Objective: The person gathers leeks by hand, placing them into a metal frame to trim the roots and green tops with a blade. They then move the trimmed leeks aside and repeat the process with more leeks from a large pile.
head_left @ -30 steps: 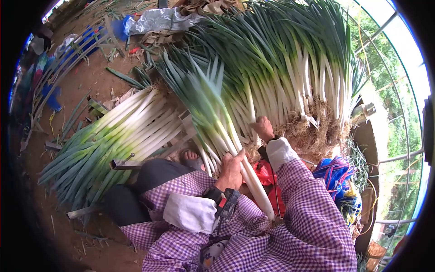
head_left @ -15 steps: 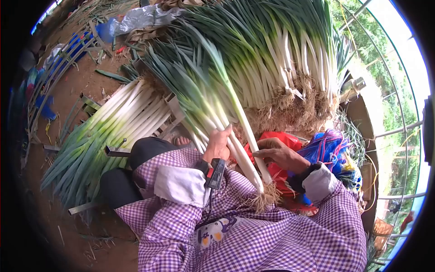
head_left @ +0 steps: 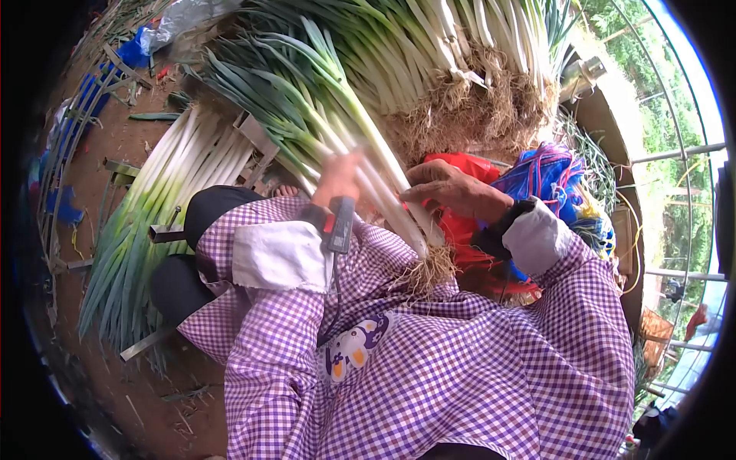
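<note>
Several long green onions (head_left: 389, 205) lie slantwise over my lap, white stalks and roots toward me, green leaves pointing away. My left hand (head_left: 337, 180) is on the stalks about midway along; motion blurs it and its fingers are smeared. Against the white part of the rightmost stalk, nearer the roots, my right hand (head_left: 460, 190) is closed with bent fingers and thumb. The shaggy roots (head_left: 428, 270) hang over the checked apron on my lap.
A large heap of green onions (head_left: 399, 69) stands behind, roots facing me. Another bundle (head_left: 165, 195) rests on a metal frame at left. Red plastic (head_left: 460, 230) and blue bundled string (head_left: 544, 180) lie beside my right hand. Metal bars (head_left: 149, 341) stick out near my knees.
The view has shifted, so most things appear further left and up. My left hand has become blurred on the stalks, and the rightmost stalk lies closer to the others.
</note>
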The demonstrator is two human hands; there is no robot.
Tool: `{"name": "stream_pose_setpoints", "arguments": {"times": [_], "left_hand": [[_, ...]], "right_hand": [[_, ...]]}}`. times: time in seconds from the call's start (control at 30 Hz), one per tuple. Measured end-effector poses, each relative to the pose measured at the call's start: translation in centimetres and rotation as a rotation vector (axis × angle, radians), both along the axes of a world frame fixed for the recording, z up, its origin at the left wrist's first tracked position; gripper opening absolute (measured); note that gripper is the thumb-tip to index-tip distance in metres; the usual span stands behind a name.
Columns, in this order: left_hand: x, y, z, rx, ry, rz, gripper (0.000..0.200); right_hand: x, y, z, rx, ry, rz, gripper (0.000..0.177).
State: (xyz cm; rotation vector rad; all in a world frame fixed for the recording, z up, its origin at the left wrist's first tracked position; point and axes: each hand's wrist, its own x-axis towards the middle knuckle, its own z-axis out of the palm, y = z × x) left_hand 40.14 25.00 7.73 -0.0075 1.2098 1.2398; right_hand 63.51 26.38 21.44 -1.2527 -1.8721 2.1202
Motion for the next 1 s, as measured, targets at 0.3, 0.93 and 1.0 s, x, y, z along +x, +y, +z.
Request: {"name": "stream_pose_setpoints", "arguments": {"times": [0.3, 0.93, 1.0], "left_hand": [[0.4, 0.5, 0.0, 0.113, 0.051, -0.088, 0.047], [1.1, 1.2, 2.1, 0.083, -0.069, -0.099, 0.028], [1.1, 0.5, 3.4, 0.097, -0.147, -0.118, 0.031]], "right_hand": [[-1.3, -1.4, 4.2, 0.014, -0.081, 0.051, 0.037], [-1.0, -1.6, 0.9, -0.167, -0.140, -0.023, 0.033], [-0.8, -1.9, 0.1, -0.215, -0.073, -0.032, 0.034]]}}
